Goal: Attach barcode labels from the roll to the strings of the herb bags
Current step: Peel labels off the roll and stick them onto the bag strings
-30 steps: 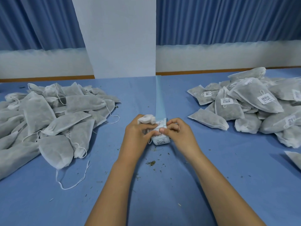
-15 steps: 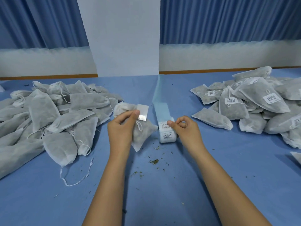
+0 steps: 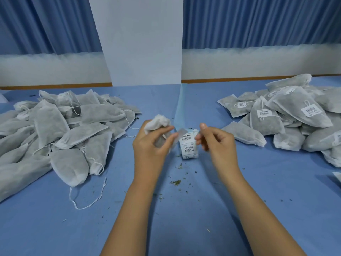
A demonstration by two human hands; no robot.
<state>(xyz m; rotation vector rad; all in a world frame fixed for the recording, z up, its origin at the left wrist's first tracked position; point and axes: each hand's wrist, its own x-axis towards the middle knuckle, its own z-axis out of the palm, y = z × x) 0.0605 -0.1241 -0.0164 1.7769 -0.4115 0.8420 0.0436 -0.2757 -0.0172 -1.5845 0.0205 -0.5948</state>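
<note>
Closing in: left hand [image 3: 151, 145] fingers grip herb bag [image 3: 158, 122], label [image 3: 180, 133] | right hand [image 3: 215, 143] lifted off roll [image 3: 188, 145], grip unclear

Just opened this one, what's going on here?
A person is tagging herb bags at a blue table. The left hand grips one herb bag, with a peeled label at its fingertips. The right hand hovers beside the label roll, which stands between the hands; blur hides whether it holds anything. An unlabelled pile lies on the left, and a labelled pile, its bags carrying barcode labels, lies on the right.
</note>
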